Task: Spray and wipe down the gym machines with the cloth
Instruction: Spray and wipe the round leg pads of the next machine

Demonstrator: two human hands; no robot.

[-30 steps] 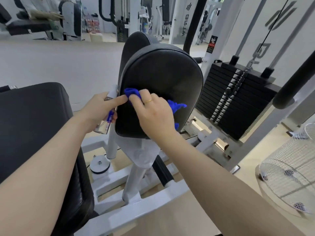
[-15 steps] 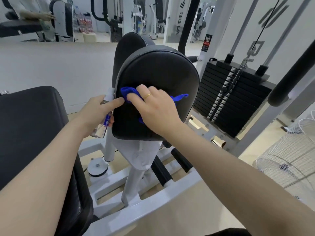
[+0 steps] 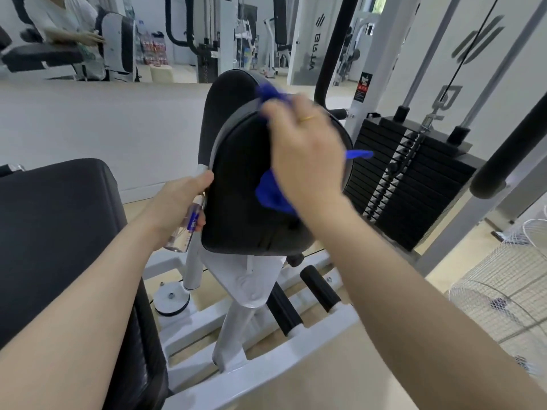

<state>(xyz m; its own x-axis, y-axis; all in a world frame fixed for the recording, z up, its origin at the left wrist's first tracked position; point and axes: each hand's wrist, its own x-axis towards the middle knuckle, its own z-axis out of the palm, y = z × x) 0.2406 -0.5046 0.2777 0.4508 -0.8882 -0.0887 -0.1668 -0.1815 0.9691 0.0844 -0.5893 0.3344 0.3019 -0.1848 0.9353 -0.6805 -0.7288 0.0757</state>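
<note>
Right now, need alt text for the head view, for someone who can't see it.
A person's right hand presses a blue cloth against the top of a black machine pad, while the left hand grips a small spray bottle beside the pad. A black weight stack stands to the right.

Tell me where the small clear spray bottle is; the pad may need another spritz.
The small clear spray bottle is left of centre, gripped in the left hand against the black pad's left edge.

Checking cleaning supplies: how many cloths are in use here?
1: a blue cloth gripped by the right hand against the black padded seat back. Others may be out of view.
</note>
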